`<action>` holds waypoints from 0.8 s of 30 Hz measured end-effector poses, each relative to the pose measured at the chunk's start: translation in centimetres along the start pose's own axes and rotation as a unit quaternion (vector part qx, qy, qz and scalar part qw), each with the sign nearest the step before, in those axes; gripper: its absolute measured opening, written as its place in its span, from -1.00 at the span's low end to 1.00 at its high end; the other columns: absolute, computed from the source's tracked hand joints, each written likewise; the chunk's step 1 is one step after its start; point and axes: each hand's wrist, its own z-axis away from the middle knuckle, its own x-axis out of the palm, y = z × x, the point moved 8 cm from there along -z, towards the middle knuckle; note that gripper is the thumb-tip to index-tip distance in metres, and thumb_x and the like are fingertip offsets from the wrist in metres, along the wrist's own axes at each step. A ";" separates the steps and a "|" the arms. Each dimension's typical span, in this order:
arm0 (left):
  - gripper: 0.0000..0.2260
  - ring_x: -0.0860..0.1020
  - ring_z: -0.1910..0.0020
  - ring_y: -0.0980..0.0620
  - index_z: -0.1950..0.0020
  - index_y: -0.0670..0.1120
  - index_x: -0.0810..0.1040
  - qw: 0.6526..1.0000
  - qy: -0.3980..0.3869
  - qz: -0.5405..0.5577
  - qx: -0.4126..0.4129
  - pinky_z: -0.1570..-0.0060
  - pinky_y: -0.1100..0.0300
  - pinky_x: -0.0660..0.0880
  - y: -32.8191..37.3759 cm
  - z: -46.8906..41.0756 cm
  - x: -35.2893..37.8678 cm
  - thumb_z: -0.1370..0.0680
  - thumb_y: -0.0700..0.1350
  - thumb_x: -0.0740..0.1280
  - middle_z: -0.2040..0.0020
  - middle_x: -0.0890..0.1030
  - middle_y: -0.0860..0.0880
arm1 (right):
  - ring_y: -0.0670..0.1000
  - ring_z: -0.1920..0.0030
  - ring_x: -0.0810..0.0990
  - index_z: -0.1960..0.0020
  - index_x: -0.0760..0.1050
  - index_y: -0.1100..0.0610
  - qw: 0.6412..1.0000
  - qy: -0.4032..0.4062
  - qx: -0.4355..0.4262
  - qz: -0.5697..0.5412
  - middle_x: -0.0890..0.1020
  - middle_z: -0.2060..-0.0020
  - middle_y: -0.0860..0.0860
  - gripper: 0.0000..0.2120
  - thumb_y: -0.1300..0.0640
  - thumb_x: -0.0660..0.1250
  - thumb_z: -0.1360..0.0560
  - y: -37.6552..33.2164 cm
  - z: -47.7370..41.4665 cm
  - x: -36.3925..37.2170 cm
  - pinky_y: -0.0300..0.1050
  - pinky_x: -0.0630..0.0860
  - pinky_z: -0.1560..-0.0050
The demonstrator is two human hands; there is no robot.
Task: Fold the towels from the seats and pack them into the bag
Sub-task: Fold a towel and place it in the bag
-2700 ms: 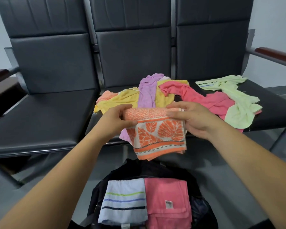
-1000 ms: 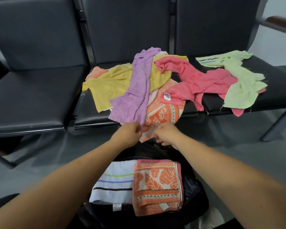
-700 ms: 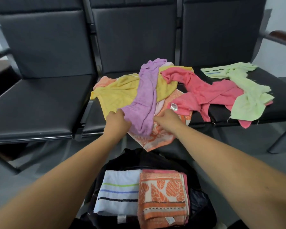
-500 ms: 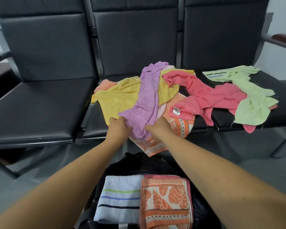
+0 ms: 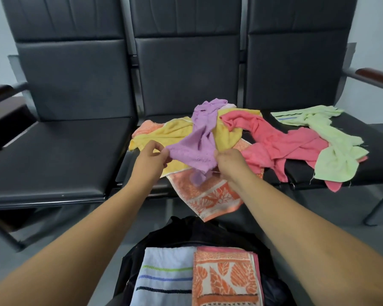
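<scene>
My left hand [image 5: 149, 161] and right hand [image 5: 229, 162] are pinching the purple towel [image 5: 197, 146], folded towels [image 5: 168, 277] lying in the bag [image 5: 186, 233], loose towels [image 5: 285, 146] waiting on the seats [image 5: 53, 155].

Three seats [image 5: 53, 155], one bag [image 5: 186, 230], three folded towels [image 5: 226, 277], roughly six loose towels [image 5: 281, 144].

Purple towel [image 5: 199, 149] between both hands' fingers [image 5: 158, 149], above heaped seats [image 5: 53, 155].

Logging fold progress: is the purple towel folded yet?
Not folded: the purple towel hangs crumpled between the left hand and right hand, both pinching its near edge.
</scene>
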 end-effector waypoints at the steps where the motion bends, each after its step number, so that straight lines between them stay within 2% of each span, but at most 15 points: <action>1: -0.84 0.70 0.09 -0.04 0.12 -0.08 0.42 0.998 -0.018 0.063 -0.005 0.03 0.06 0.60 0.4 0.5 0.1 -0.65 -0.14 0.29 0.10 0.73 -0.12 | 0.19 0.13 0.63 -0.03 0.53 0.36 0.997 -0.022 0.009 -0.068 0.65 0.06 0.29 -0.73 0.17 0.19 -0.70 -0.3 0.7 0.2 0.00 0.59 0.20; 2: -0.84 0.72 0.04 -0.08 0.11 -0.09 0.41 0.993 -0.041 0.111 -0.004 -0.02 0.04 0.60 1.1 1.0 0.2 -0.66 -0.16 0.28 0.06 0.73 -0.19 | 0.18 0.18 0.66 -0.05 0.51 0.35 0.985 -0.050 0.028 -0.162 0.67 0.09 0.30 -0.73 0.17 0.16 -0.71 -0.7 1.7 0.6 0.03 0.63 0.20; 4: -0.86 0.72 0.05 -0.16 0.07 -0.11 0.39 0.986 -0.082 0.143 0.018 0.00 0.02 0.62 2.7 2.4 0.3 -0.68 -0.17 0.25 0.07 0.72 -0.24 | 0.03 0.40 0.58 -0.02 0.48 0.32 0.954 -0.078 0.057 -0.284 0.61 0.29 0.17 -0.76 0.18 0.15 -0.72 -1.1 3.0 0.6 -0.08 0.59 0.29; 6: -0.89 0.72 0.10 -0.18 0.02 -0.14 0.38 0.987 -0.091 0.123 0.043 0.02 0.01 0.64 4.1 3.9 0.0 -0.69 -0.20 0.24 0.14 0.73 -0.22 | -0.07 0.48 0.43 -0.08 0.45 0.29 0.958 -0.072 0.028 -0.277 0.49 0.30 0.10 -0.88 0.22 0.21 -0.69 -1.5 3.4 -0.1 -0.17 0.44 0.43; 7: -0.91 0.72 0.11 -0.16 0.00 -0.15 0.38 0.988 -0.090 0.111 0.051 0.03 0.03 0.64 4.6 4.6 -0.3 -0.69 -0.21 0.23 0.15 0.73 -0.20 | -0.06 0.44 0.45 -0.13 0.46 0.24 0.970 -0.063 -0.010 -0.233 0.50 0.24 0.09 -0.92 0.24 0.25 -0.67 -2.0 3.7 -0.8 -0.17 0.45 0.41; 8: -0.93 0.73 0.12 -0.13 -0.02 -0.16 0.39 0.989 -0.088 0.102 0.057 0.04 0.06 0.63 4.9 5.1 -0.6 -0.69 -0.21 0.22 0.16 0.73 -0.18 | -0.03 0.34 0.53 -0.18 0.49 0.16 0.980 -0.052 -0.055 -0.183 0.55 0.15 0.09 -0.87 0.25 0.30 -0.64 -2.7 4.1 -1.5 -0.12 0.52 0.34; 10: -0.96 0.73 0.14 -0.08 -0.10 -0.16 0.44 0.991 -0.081 0.074 0.074 0.06 0.12 0.63 5.5 6.0 -1.3 -0.69 -0.20 0.21 0.17 0.74 -0.13 | 0.05 0.06 0.63 -0.20 0.60 0.00 0.987 -0.055 -0.118 -0.092 0.64 -0.04 0.05 -0.77 0.22 0.37 -0.60 -3.9 5.1 -2.3 0.00 0.65 0.09; 12: -0.85 0.72 0.16 -0.01 -0.16 -0.11 0.55 0.991 -0.079 0.002 0.105 0.04 0.15 0.63 6.2 6.8 -1.9 -0.68 -0.21 0.21 0.18 0.74 -0.07 | 0.04 0.03 0.63 -0.19 0.66 0.10 0.984 -0.076 -0.158 -0.001 0.68 -0.01 0.02 -0.80 0.18 0.40 -0.59 -4.9 6.5 -2.6 -0.11 0.63 0.09; 13: -0.82 0.71 0.16 0.04 -0.12 -0.11 0.61 0.988 -0.089 -0.044 0.121 0.04 0.18 0.62 6.5 7.1 -2.0 -0.67 -0.23 0.21 0.19 0.74 -0.04 | 0.00 0.04 0.62 -0.20 0.65 0.16 0.977 -0.079 -0.187 0.070 0.68 -0.01 -0.02 -0.76 0.12 0.43 -0.56 -5.5 7.5 -2.6 -0.19 0.57 0.12; 15: -0.81 0.69 0.17 0.15 0.00 -0.10 0.67 0.975 -0.126 -0.109 0.144 0.09 0.31 0.56 6.8 8.0 -2.0 -0.64 -0.22 0.26 0.18 0.74 0.01 | -0.05 -0.01 0.57 -0.21 0.57 0.12 0.936 -0.059 -0.255 0.234 0.58 -0.02 -0.09 -0.65 0.03 0.51 -0.49 -6.3 9.1 -2.5 -0.28 0.44 0.12; 16: -0.86 0.67 0.18 0.18 0.03 -0.08 0.67 0.969 -0.142 -0.126 0.158 0.12 0.36 0.52 7.0 8.3 -2.0 -0.62 -0.18 0.32 0.18 0.73 0.03 | -0.05 0.02 0.54 -0.13 0.52 0.11 0.910 -0.036 -0.291 0.294 0.53 0.03 -0.12 -0.72 0.08 0.50 -0.48 -6.7 9.9 -2.5 -0.31 0.37 0.16; 17: -0.94 0.64 0.19 0.19 0.04 -0.05 0.67 0.959 -0.152 -0.153 0.184 0.15 0.39 0.50 7.4 8.6 -2.1 -0.59 -0.13 0.39 0.18 0.72 0.04 | -0.04 0.09 0.51 0.00 0.46 0.10 0.890 -0.016 -0.318 0.326 0.48 0.11 -0.13 -0.82 0.18 0.45 -0.50 -6.9 10.5 -2.5 -0.32 0.32 0.24; 19: -0.87 0.58 0.16 0.16 0.04 -0.03 0.63 0.922 -0.136 -0.244 0.267 0.17 0.38 0.46 8.1 9.0 -2.3 -0.49 -0.04 0.52 0.20 0.66 0.09 | 0.00 0.22 0.43 0.18 0.34 0.12 0.879 0.035 -0.342 0.331 0.40 0.23 -0.10 -0.81 0.32 0.31 -0.49 -6.9 10.6 -3.2 -0.26 0.26 0.34; 21: -0.87 0.53 0.14 0.15 0.06 -0.05 0.63 0.899 -0.102 -0.280 0.319 0.17 0.37 0.41 8.5 9.1 -2.2 -0.48 -0.07 0.53 0.19 0.62 0.11 | 0.02 0.20 0.40 0.18 0.36 0.13 0.885 0.060 -0.342 0.309 0.41 0.18 -0.03 -0.83 0.33 0.30 -0.48 -7.0 10.0 -4.1 -0.23 0.25 0.31; 24: -0.94 0.51 0.16 0.15 0.11 -0.06 0.63 0.897 -0.065 -0.281 0.335 0.18 0.35 0.37 8.3 8.4 -2.4 -0.55 -0.14 0.45 0.21 0.60 0.10 | -0.02 0.14 0.47 0.11 0.46 0.07 0.887 0.032 -0.347 0.303 0.50 0.08 -0.02 -0.81 0.35 0.31 -0.48 -7.6 9.0 -4.8 -0.28 0.34 0.24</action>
